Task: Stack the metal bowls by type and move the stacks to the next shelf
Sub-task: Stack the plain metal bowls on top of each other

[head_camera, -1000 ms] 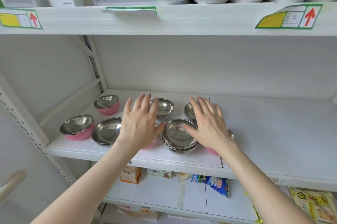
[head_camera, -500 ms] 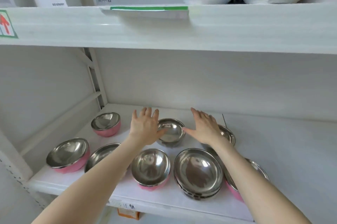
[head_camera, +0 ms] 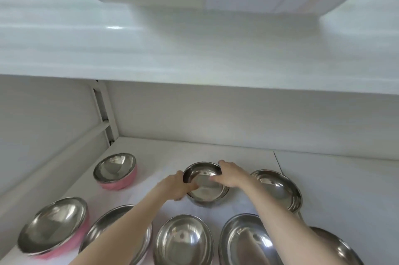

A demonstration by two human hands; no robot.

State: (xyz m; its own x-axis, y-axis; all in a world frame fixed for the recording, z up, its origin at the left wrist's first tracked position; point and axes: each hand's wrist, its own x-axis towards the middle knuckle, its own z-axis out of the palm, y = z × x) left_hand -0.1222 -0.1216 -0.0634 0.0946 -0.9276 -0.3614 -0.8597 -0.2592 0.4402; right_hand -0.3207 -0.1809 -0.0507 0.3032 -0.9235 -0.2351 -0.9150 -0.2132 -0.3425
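Both hands have gone from hovering spread above the bowls to closing on the plain steel bowl point(head_camera: 205, 182) at the back of the shelf point(head_camera: 323, 189). The left hand point(head_camera: 173, 186) grips its near-left rim; the right hand point(head_camera: 230, 175) clasps the right rim, thumb inside. A pink-sided bowl point(head_camera: 115, 170) sits left of the left hand, another steel bowl point(head_camera: 278, 189) just right of the right hand, more bowls nearer the wrists.

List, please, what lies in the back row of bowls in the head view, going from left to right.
pink bowl → left hand → held steel bowl → right hand → steel bowl
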